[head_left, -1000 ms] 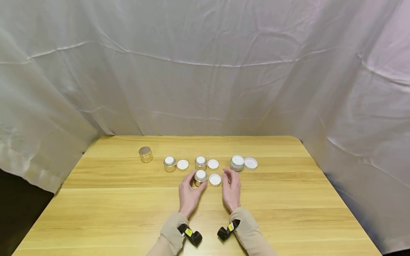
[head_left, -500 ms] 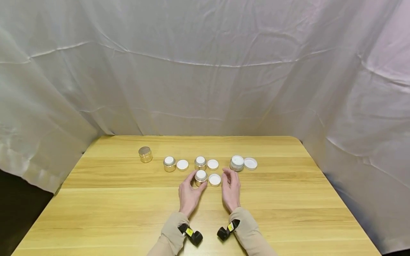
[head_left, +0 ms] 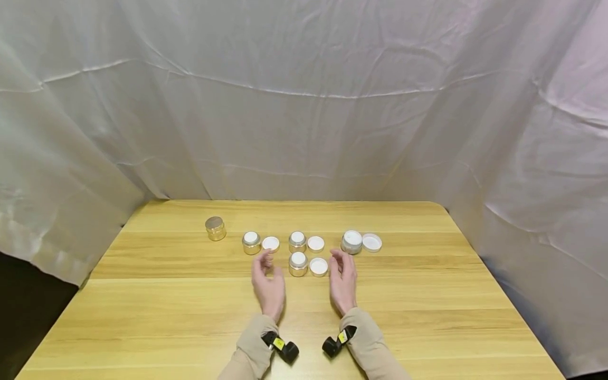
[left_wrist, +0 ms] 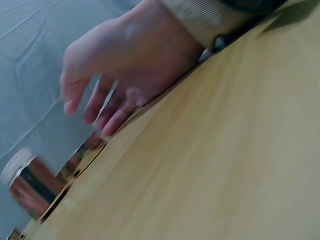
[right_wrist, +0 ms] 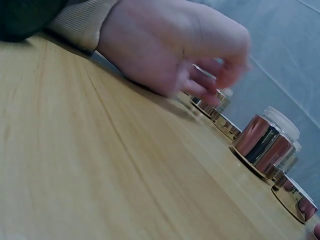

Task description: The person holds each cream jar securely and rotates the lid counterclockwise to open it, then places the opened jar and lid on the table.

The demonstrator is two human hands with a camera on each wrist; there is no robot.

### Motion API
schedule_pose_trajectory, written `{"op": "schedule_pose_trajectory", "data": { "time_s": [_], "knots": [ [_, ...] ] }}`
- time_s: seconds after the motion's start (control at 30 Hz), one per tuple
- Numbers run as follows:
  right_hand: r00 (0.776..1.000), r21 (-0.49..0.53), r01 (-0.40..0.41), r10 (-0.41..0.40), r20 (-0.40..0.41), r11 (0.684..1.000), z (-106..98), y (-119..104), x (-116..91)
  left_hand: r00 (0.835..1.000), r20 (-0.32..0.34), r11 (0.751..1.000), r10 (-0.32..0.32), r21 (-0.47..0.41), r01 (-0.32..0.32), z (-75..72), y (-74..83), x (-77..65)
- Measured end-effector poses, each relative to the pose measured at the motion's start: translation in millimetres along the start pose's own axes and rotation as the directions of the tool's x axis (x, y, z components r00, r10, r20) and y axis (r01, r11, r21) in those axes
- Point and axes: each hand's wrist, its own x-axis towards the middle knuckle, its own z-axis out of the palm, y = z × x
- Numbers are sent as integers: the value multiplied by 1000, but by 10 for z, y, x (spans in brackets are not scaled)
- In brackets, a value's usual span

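Observation:
A small gold jar (head_left: pixel 298 265) with a white top stands uncapped at the middle front, its lid (head_left: pixel 319 267) lying white side up on its right. To the left of this jar is my left hand (head_left: pixel 269 287), apart from it, holding nothing. Its fingers are loosely bent, near the lid (head_left: pixel 271 244) of the back-left jar. My right hand (head_left: pixel 343 282) rests on the table just right of the front lid, fingers loosely curved around nothing. The left wrist view shows the right hand (left_wrist: pixel 125 55); across in the right wrist view is the left hand (right_wrist: pixel 170 45).
Behind stand two more uncapped gold jars, one left (head_left: pixel 251 243) and one central (head_left: pixel 297 241), the central one with its lid (head_left: pixel 315 244) beside it. A wider frosted jar (head_left: pixel 351 242) and lid (head_left: pixel 372 243) are at right. A capped gold jar (head_left: pixel 216 228) stands far left.
My left hand has let go of the front gold jar and moved left, away from it. The jar stays on the table. The right hand has not moved.

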Motion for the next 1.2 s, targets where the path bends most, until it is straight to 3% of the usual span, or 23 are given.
{"op": "schedule_pose_trajectory", "data": {
  "time_s": [0.1,0.23,0.37,0.47,0.53,0.7,0.87,1.03,1.2],
  "knots": [
    [1000,-2,6,-6,-2,1000,-3,0,2,984,-173,999,-30,-21,27,-75,11,123],
    [1000,0,5,-5,-18,1000,-1,-8,1,934,-356,999,19,-26,-30,-235,-34,397],
    [1000,8,-1,1,-27,1000,-5,-13,1,885,-457,996,91,61,-72,-416,-112,694],
    [1000,5,4,-4,-24,1000,-9,-8,-2,875,-468,987,124,150,-60,-520,-143,869],
    [1000,3,11,-11,-21,1000,-10,-9,-4,886,-448,977,120,210,-26,-567,-152,963],
    [1000,10,15,-15,-15,1000,-9,-22,-9,938,-337,927,79,372,56,-650,-167,1173],
    [1000,21,4,-3,-14,1000,-11,-19,-8,972,-227,866,57,495,65,-712,-191,1334],
    [1000,21,11,-11,-20,1000,-4,-16,-5,991,-134,829,27,556,53,-749,-210,1428],
    [1000,21,4,-3,-18,1000,-11,-25,0,996,-90,811,16,584,40,-753,-223,1470]
  ]
}}
